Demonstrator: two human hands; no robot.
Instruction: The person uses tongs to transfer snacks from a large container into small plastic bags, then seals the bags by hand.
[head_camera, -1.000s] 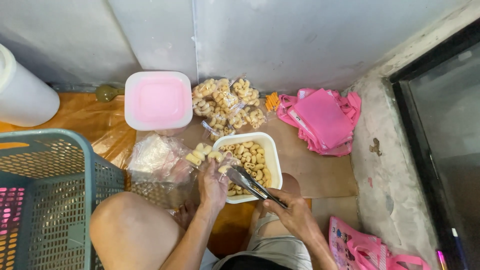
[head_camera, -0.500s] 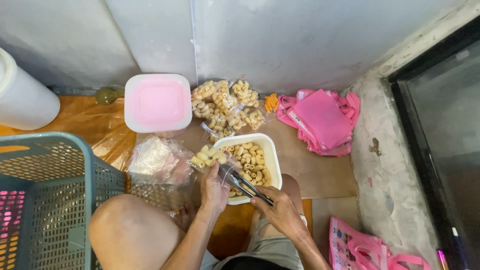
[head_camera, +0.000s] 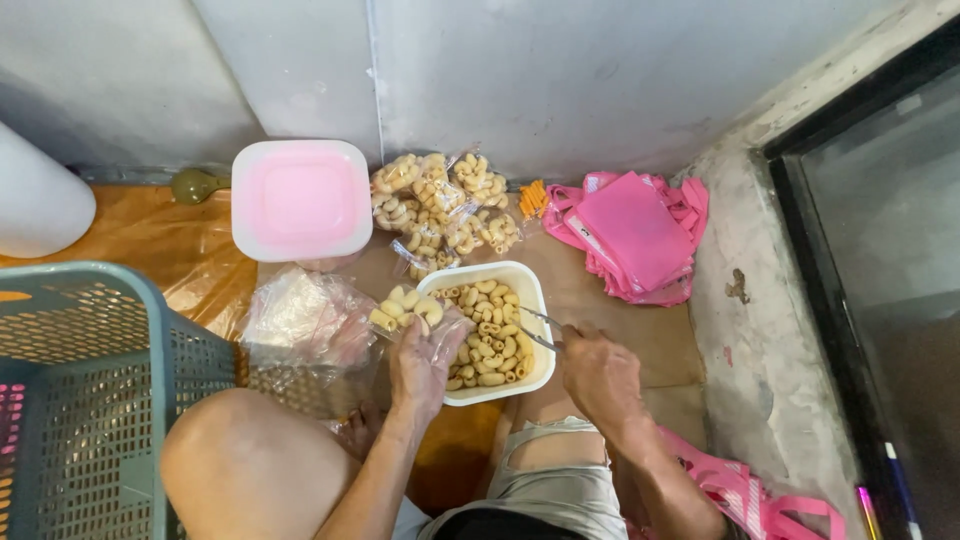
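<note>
- Head view, against the frames before: your right hand (head_camera: 600, 378) has drawn back to the right rim of the white tub (head_camera: 527, 300). The metal tongs (head_camera: 540, 330) now reach in from that right edge, where half a second ago they lay across the middle of the tub.
- Your left hand (head_camera: 422, 362) has stayed at the tub's left rim, its grip clamped on a small clear bag (head_camera: 405, 308) with a few pale curled snacks inside. The bag sits a little higher and more to the left than before.
- Your right hand's grip is closed on the tongs' handles; the tong tips stand slightly apart over the snacks.
- The white tub sits on the brown paper on the floor between your knees and is filled with loose pale curled snack pieces (head_camera: 485, 340).
- Behind the tub lies a heap of filled clear bags (head_camera: 440, 205) of the same snacks, near the wall.
- Left of that heap stands a square white container with a pink lid (head_camera: 300, 200), shut, so its contents cannot be told.
- A pile of crumpled empty clear bags (head_camera: 300, 318) lies just left of your left hand.
- A teal plastic basket (head_camera: 80, 380) stands at the far left; pink cloth bags (head_camera: 635, 235) lie to the right of the tub.
</note>
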